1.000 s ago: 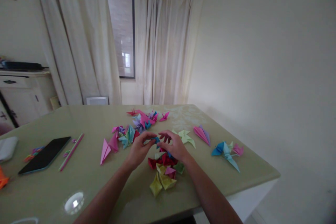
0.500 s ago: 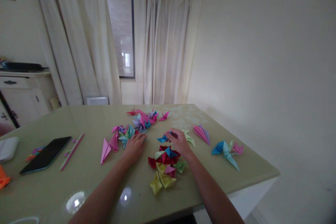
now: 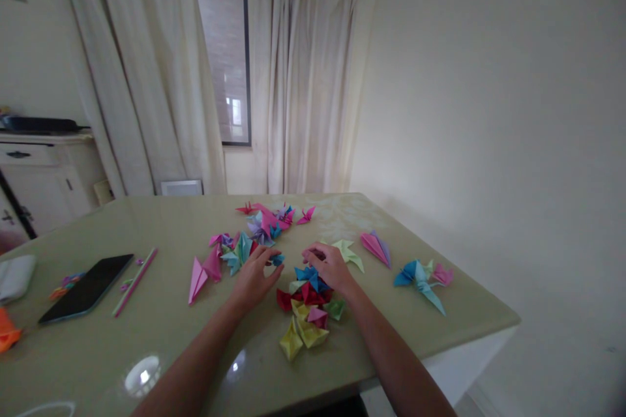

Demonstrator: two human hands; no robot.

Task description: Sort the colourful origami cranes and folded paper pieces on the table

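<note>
My left hand (image 3: 253, 275) lies low on the green table (image 3: 161, 332) with its fingers spread. Its thumb and forefinger tips touch a tiny blue folded piece (image 3: 278, 260). My right hand (image 3: 331, 265) has its fingers curled down onto a blue folded paper piece (image 3: 306, 272). That piece sits on top of a pile of red, yellow and pink folded pieces (image 3: 306, 319) lying between my forearms. The two hands are about a hand's width apart.
More origami lies around: pink triangles (image 3: 201, 275), a colourful cluster at the back (image 3: 268, 219), a green crane (image 3: 348, 251), a pink-purple piece (image 3: 376, 248), a blue crane (image 3: 419, 277). A dark tablet (image 3: 85, 288) and pink stick (image 3: 134, 281) lie left. The table's edge is near right.
My right hand brought the blue piece back from farther out onto the top of the pile. My left hand turned toward the middle, and its fingertips reached the tiny blue piece.
</note>
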